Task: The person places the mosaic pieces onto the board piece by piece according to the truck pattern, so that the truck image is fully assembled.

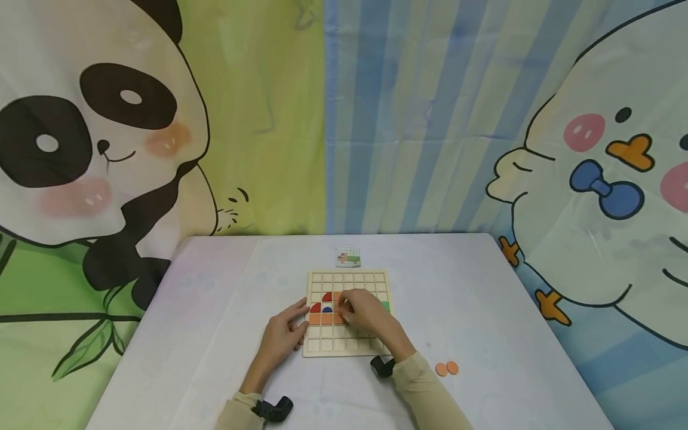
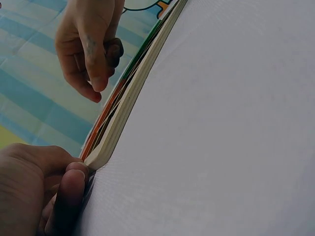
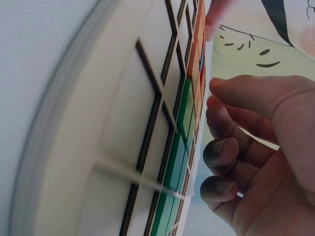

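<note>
A wooden grid board [image 1: 346,346] lies on the table, with orange tiles [image 1: 326,319], red pieces [image 1: 315,307], a blue piece [image 1: 326,310] and a green tile [image 1: 386,306] in its cells. My left hand [image 1: 282,331] is at its left edge; index finger and thumb touch the rim at separate spots. Above the board's middle is my right hand [image 1: 366,313], its fingers bent and the tips of thumb and index finger [image 3: 246,91] close together. In the right wrist view I cannot tell whether a small piece sits between them. Cells under the right hand are hidden.
Behind the board lies a small card [image 1: 348,257] with a coloured grid picture. Two round orange pieces [image 1: 447,368] are on the white table [image 1: 516,334], to the right of my right forearm. A curtain [image 1: 408,119] with cartoon animals hangs behind the table.
</note>
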A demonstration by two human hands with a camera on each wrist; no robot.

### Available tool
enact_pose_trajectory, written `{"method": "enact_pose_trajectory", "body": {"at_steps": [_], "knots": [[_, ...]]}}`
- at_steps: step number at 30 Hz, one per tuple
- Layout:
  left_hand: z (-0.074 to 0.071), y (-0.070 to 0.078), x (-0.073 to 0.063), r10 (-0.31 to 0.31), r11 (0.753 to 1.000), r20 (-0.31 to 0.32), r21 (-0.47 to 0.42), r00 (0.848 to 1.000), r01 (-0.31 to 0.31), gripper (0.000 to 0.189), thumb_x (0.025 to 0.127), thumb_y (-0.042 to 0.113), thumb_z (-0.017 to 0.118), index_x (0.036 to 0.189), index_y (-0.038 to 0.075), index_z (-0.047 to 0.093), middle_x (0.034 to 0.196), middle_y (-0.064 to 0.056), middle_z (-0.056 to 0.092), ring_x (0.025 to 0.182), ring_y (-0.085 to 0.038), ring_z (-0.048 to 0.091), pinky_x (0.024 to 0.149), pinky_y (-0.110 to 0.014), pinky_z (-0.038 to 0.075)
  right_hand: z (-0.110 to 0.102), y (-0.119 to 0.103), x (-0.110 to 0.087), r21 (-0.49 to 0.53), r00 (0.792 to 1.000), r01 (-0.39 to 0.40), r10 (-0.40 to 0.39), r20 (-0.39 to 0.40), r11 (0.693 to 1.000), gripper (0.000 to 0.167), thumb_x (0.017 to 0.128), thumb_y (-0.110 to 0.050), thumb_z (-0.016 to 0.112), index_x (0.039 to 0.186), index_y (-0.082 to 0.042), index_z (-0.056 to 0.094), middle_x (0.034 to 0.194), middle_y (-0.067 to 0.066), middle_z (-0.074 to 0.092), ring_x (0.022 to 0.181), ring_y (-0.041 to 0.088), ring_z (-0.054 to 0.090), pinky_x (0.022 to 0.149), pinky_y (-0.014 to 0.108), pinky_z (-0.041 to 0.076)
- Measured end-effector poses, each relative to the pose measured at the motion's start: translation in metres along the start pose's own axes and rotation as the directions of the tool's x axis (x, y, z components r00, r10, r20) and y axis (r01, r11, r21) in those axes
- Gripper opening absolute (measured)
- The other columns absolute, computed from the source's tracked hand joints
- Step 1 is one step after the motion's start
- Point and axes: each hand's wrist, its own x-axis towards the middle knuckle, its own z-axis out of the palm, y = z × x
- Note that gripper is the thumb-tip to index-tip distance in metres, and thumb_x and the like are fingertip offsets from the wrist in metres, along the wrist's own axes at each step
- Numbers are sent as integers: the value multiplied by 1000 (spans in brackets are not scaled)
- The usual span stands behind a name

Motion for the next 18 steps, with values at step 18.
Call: {"method": "enact_pose_trajectory", "body": {"at_steps": [18], "knots": [[0, -2, -1, 6, 1000, 1, -17, 1000, -6, 44, 97, 4, 74, 140, 5, 69, 154, -4, 62, 46, -11, 58, 43, -25, 50, -16, 25, -60, -10, 997, -49, 48, -62, 999, 16, 96, -17, 78, 111, -10, 77, 82, -7, 67, 69, 4, 51, 62, 22, 46]]}}
